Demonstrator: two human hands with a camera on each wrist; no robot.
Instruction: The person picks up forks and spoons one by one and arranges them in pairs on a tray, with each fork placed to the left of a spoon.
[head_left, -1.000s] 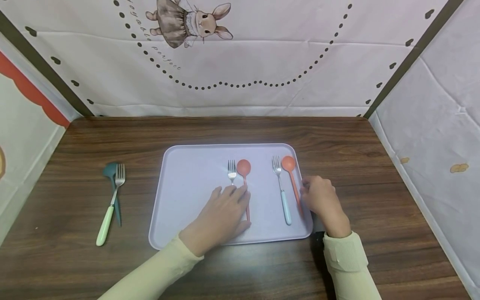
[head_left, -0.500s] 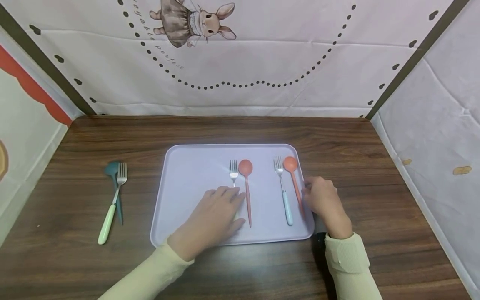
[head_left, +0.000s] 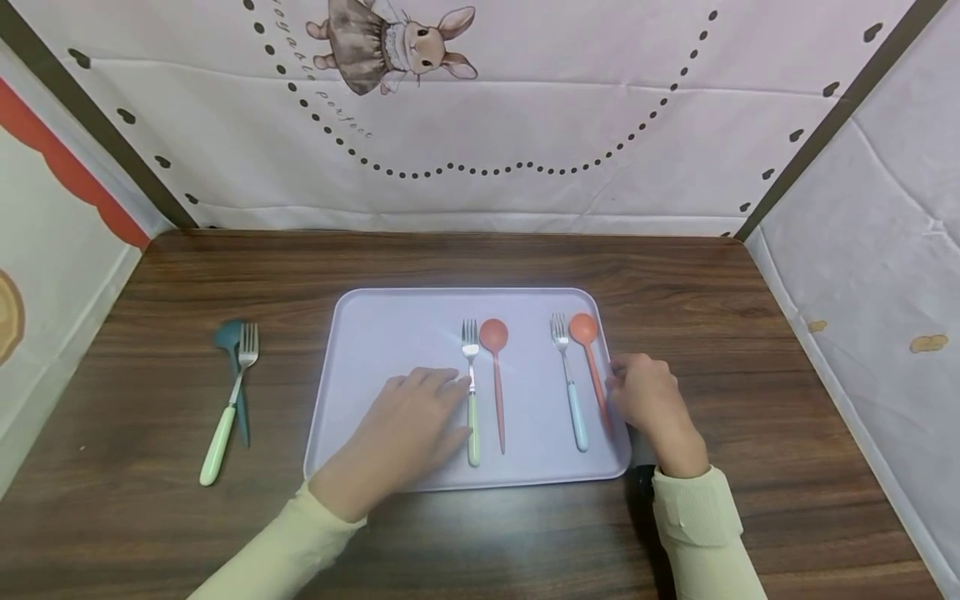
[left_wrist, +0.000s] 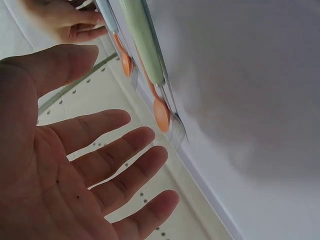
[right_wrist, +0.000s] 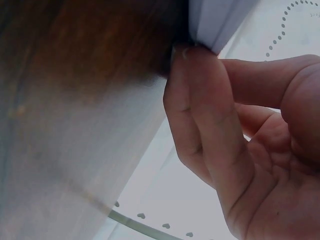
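Observation:
My left hand [head_left: 401,429] hovers over the lilac tray [head_left: 360,333], fingers spread and holding nothing. Just right of its fingertips lies a fork with a pale green handle [head_left: 473,433], beside a coral spoon [head_left: 494,336]. Further right on the tray are a blue-handled fork [head_left: 576,417] and an orange spoon [head_left: 583,329]. In the left wrist view, the bare palm and separated fingers [left_wrist: 112,165] face the cutlery. My right hand [head_left: 648,404] pinches the tray's right rim; the right wrist view shows bent fingers [right_wrist: 210,105] against the tray edge [right_wrist: 215,25].
Left of the tray, a second green-handled fork [head_left: 217,446] lies across a dark teal spoon [head_left: 244,417] on the wooden table [head_left: 150,375]. A white cloth wall with a printed rabbit [head_left: 397,42] rises behind the table, and other white cloth walls stand at both sides.
My left hand has drawn back to the left from the coral spoon and green-handled fork, uncovering their handles. My right hand stays at the tray's rim. The whole view has shifted slightly.

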